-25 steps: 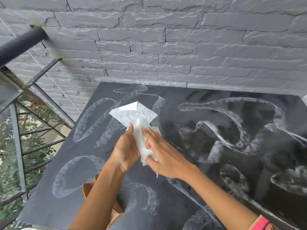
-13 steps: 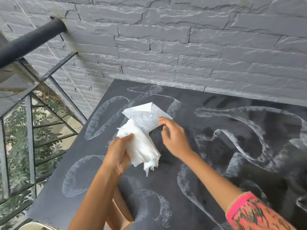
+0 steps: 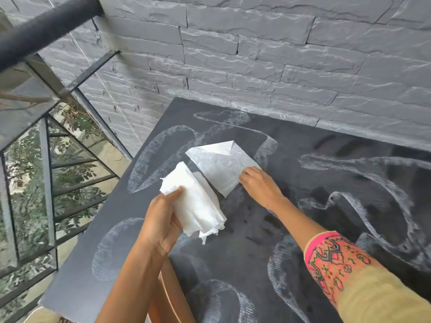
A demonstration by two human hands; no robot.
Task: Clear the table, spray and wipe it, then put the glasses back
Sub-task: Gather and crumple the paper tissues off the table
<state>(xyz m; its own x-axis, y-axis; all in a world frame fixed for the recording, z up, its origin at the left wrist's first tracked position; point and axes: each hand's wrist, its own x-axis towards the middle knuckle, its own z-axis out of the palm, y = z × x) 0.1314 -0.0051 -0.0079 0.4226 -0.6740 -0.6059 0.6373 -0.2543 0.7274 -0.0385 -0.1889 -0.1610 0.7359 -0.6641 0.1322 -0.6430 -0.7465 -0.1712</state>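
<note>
**Table top, mid-wipe: wad in left hand, sheet under right**

Far left: a black round handrail [image 3: 46, 26], matte, runs diagonally to the wall. Below it is a railing frame [image 3: 47, 183] of thin dark metal bars with glassy panels, and green foliage [image 3: 25, 164] shows through them.

Far side: a grey stone wall [image 3: 256, 54], rough split-face blocks in long courses. The table's far edge lies against it.

The table [image 3: 245, 264] is a flat, dark slate-grey slab with square corners. It fills the middle and right of the view. Its surface carries whitish looping smears [image 3: 144, 169] with a fine ribbed texture, and darker damp-looking patches lie between them.

At the near edge a brown, wood-coloured piece [image 3: 170, 299] shows below my left forearm. Most of it is hidden, so I cannot identify it.

My left hand [image 3: 163, 217] is raised over the table's left half. It grasps a crumpled white tissue wad [image 3: 198, 201], soft and layered with ragged ends, thumb on top.

Just beyond the wad a single tissue sheet [image 3: 219, 166] lies flat on the table, thin and greyish, its far corner folded over white.

My right hand [image 3: 258, 185] has its fingers bent and the tips on the sheet's near right edge. I cannot tell whether they pinch it or press it.

A pink patterned cuff [image 3: 333, 259] ends my right sleeve.
</note>
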